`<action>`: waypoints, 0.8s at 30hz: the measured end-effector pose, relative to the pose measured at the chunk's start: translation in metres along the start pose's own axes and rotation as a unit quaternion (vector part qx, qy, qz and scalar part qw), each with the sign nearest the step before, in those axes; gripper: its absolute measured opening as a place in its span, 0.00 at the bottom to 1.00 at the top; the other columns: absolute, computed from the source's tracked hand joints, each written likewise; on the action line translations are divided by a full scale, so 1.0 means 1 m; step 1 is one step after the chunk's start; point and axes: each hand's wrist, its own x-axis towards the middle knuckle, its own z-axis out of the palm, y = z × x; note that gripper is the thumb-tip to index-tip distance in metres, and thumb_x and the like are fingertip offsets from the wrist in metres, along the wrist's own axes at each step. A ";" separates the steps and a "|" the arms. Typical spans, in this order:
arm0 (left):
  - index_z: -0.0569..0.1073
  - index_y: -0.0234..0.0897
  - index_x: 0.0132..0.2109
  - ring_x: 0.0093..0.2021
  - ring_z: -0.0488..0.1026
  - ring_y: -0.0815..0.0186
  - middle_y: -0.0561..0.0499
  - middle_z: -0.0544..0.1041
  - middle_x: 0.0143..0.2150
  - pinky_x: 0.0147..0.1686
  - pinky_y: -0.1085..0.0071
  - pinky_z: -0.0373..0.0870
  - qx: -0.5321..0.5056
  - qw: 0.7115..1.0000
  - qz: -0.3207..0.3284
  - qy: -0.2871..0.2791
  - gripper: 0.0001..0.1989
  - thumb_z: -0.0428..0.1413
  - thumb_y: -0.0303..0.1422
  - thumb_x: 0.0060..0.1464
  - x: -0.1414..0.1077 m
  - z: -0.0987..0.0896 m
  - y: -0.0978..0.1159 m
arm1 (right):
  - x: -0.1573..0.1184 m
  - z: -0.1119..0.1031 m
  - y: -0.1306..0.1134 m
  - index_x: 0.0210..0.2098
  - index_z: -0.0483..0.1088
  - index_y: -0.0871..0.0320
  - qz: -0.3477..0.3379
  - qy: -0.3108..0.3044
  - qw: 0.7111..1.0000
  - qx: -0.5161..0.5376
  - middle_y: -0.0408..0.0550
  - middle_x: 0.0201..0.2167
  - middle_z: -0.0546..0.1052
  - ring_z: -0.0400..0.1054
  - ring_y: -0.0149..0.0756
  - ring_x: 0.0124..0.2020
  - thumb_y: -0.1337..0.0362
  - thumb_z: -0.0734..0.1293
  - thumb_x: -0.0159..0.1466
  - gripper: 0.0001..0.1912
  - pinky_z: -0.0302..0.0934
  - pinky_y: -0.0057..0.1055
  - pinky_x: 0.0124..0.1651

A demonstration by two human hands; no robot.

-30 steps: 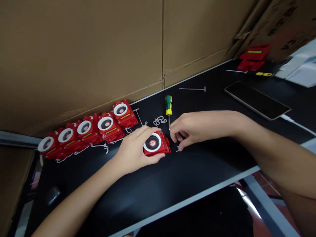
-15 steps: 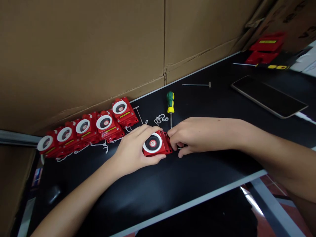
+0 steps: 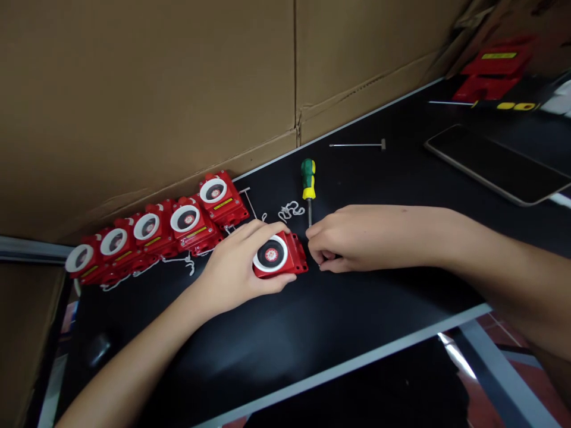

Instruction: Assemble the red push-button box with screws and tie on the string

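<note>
Now, left hand [image 3: 241, 257]: clasps red box [image 3: 282, 255], probably steadying it.
Right hand [image 3: 342, 241]: curled, box's three o'clock; contents unclear.

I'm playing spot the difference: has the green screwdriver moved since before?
No, the green screwdriver seems to stay in place, judged against the cardboard seam.

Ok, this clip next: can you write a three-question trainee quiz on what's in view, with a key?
1. True or false: the phone lies to the right of the green-and-yellow screwdriver.
2. How many units make up the row of red units at the picture's left?
3. What does the left hand hold? A) phone; B) green-and-yellow screwdriver; C) white-ringed red unit.

Key: 1. True. 2. Five. 3. C.
</note>
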 end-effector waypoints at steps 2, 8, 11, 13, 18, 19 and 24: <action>0.75 0.46 0.67 0.58 0.82 0.50 0.48 0.83 0.58 0.57 0.58 0.78 0.023 0.999 -0.002 0.028 0.32 0.73 0.43 0.60 0.000 0.004 -0.001 | -0.001 0.002 0.003 0.37 0.80 0.59 -0.009 0.022 1.000 0.010 0.46 0.41 0.83 0.72 0.35 0.37 0.72 0.72 0.72 0.07 0.56 0.34 0.41; 0.76 0.41 0.65 0.57 0.83 0.50 0.45 0.84 0.58 0.59 0.56 0.80 0.052 0.994 -0.008 0.096 0.30 0.72 0.45 0.61 0.001 0.013 -0.005 | 0.006 0.006 0.021 0.34 0.79 0.60 -0.050 0.180 0.978 0.092 0.42 0.30 0.79 0.70 0.30 0.31 0.72 0.74 0.69 0.06 0.61 0.30 0.40; 0.76 0.43 0.65 0.56 0.84 0.50 0.46 0.84 0.58 0.59 0.56 0.81 0.053 0.994 -0.010 0.097 0.30 0.72 0.46 0.60 0.001 0.014 -0.006 | 0.014 0.009 0.025 0.33 0.78 0.60 -0.049 0.245 0.955 0.161 0.41 0.28 0.79 0.72 0.29 0.29 0.72 0.75 0.66 0.05 0.64 0.27 0.37; 0.76 0.43 0.65 0.57 0.84 0.50 0.46 0.85 0.58 0.59 0.56 0.81 0.053 0.994 -0.011 0.096 0.30 0.72 0.46 0.60 0.001 0.013 -0.006 | 0.018 0.012 0.024 0.33 0.77 0.59 -0.053 0.257 0.941 0.215 0.39 0.27 0.78 0.73 0.28 0.28 0.71 0.76 0.63 0.05 0.65 0.26 0.35; 0.77 0.42 0.64 0.56 0.84 0.50 0.46 0.85 0.58 0.56 0.56 0.82 0.051 0.994 -0.015 0.099 0.30 0.72 0.46 0.59 0.001 0.014 -0.007 | 0.025 0.018 0.016 0.33 0.74 0.57 -0.080 0.218 0.915 0.332 0.37 0.25 0.78 0.72 0.28 0.26 0.66 0.75 0.61 0.06 0.64 0.25 0.30; 0.77 0.42 0.64 0.56 0.84 0.50 0.46 0.85 0.58 0.55 0.56 0.82 0.052 0.993 -0.015 0.100 0.30 0.72 0.46 0.59 0.001 0.014 -0.007 | 0.026 0.019 0.015 0.33 0.73 0.57 -0.082 0.205 0.908 0.355 0.37 0.24 0.77 0.71 0.27 0.25 0.65 0.75 0.61 0.06 0.63 0.25 0.29; 0.76 0.42 0.64 0.55 0.84 0.50 0.46 0.85 0.57 0.55 0.57 0.81 0.050 0.994 -0.009 0.098 0.30 0.73 0.47 0.59 0.001 0.015 -0.006 | 0.029 0.022 0.016 0.34 0.72 0.57 -0.087 0.159 0.875 0.450 0.37 0.25 0.76 0.71 0.28 0.24 0.63 0.74 0.61 0.07 0.65 0.24 0.25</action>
